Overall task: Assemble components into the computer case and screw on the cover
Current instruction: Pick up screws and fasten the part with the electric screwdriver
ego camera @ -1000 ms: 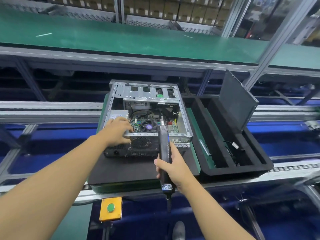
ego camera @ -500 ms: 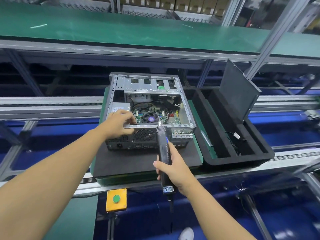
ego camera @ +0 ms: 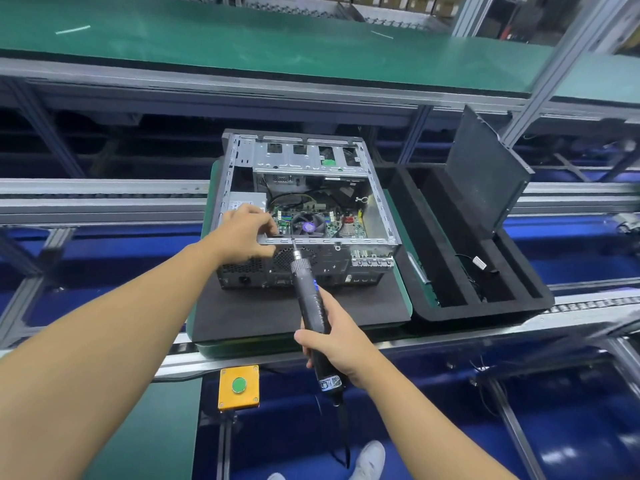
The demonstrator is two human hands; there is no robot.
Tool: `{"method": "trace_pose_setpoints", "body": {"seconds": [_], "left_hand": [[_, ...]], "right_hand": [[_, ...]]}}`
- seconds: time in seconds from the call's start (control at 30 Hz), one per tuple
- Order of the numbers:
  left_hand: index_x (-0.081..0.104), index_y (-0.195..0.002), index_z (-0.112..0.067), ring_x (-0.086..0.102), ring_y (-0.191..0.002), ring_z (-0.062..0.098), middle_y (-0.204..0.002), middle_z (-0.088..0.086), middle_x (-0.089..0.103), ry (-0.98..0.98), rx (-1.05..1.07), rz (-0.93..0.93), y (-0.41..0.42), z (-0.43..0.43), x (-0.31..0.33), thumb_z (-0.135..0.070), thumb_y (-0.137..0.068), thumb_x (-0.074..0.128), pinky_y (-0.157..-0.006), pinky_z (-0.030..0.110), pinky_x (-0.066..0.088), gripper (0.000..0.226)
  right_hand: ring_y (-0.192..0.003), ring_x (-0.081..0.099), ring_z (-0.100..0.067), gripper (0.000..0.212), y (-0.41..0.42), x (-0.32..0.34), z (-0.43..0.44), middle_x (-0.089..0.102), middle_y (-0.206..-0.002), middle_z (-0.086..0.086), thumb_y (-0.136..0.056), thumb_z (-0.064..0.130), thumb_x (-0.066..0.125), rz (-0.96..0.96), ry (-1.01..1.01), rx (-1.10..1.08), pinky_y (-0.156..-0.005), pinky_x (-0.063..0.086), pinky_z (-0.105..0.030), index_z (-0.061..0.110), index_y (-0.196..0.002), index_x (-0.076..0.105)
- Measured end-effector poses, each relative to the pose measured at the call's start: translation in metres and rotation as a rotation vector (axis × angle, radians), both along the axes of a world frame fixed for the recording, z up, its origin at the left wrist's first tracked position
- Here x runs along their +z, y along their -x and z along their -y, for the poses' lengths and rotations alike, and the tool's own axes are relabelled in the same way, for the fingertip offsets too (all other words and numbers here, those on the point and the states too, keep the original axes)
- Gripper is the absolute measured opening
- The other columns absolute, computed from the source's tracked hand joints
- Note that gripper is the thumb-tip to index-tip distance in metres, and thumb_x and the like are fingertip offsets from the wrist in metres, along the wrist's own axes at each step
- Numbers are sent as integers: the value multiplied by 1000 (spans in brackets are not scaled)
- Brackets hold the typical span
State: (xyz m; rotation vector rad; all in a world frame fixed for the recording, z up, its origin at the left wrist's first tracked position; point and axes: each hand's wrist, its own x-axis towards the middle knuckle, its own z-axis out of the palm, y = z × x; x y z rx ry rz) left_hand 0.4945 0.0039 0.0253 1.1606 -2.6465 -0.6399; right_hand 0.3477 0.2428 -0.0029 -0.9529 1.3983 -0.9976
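Note:
An open grey computer case [ego camera: 379,202] lies on a black mat [ego camera: 263,313], its motherboard and CPU fan [ego camera: 308,225] exposed. My left hand [ego camera: 244,235] grips the case's near top rail at the left, thumb below and fingers curled over it. My right hand [ego camera: 334,341] holds a black electric screwdriver [ego camera: 311,306] upright, its bit tip touching the near rail just right of my left hand. The black cover panel [ego camera: 485,171] leans upright in a black foam tray [ego camera: 485,306] to the right of the case.
The mat sits on a green pallet [ego camera: 403,292] on a conveyor line. A yellow box with a green button [ego camera: 239,386] hangs at the near edge. A green shelf [ego camera: 277,39] runs above. Small cables [ego camera: 481,265] lie in the foam tray.
The screwdriver tip has moved left along the near rail toward my left hand. My left hand's fingers have shifted on the rail. The view has tilted slightly.

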Motion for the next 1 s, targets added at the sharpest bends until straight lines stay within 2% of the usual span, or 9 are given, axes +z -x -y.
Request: {"method": "trace_pose_setpoints", "body": {"seconds": [0.3,0.53,0.67,0.83,1.0], "left_hand": [[61,-102,-27,37,-122,11,-111,-3,53,77,-20,-55,-1,-3,-6,-30,-78,72,-107,38,21,27],[61,-105,-28,37,-124,13,-115,-2,52,65,-24,-37,-2,-4,-4,-29,-76,72,-112,40,22,32],[60,-102,-32,38,-123,18,-117,-3,52,34,-14,-51,-4,-5,-4,-26,-73,72,-109,36,26,33],[58,-101,-32,39,-123,19,-117,-3,50,31,-17,-38,-4,-5,-5,-28,-73,73,-104,30,24,32],[58,-101,-33,39,-123,20,-118,-2,51,34,-9,-31,-3,-4,-6,-30,-73,73,-106,33,26,32]], "right_hand": [[-67,62,-20,80,-10,-5,1,65,-80,1,-76,24,76,10,-31,-2,-63,58,-36,45,-145,40],[-67,63,-23,78,-15,-10,-2,66,-81,-1,-77,25,75,3,-67,29,-63,59,-38,53,-141,40],[-63,61,-24,78,-21,-13,0,66,-77,-5,-77,26,74,-10,-79,31,-62,59,-38,55,-141,40],[-64,62,-21,77,-26,-17,1,65,-80,-4,-76,26,75,-13,-88,24,-61,58,-36,55,-139,41],[-63,63,-16,76,-29,-17,1,65,-83,-3,-76,26,74,-9,-81,12,-59,57,-32,55,-138,42]]}}
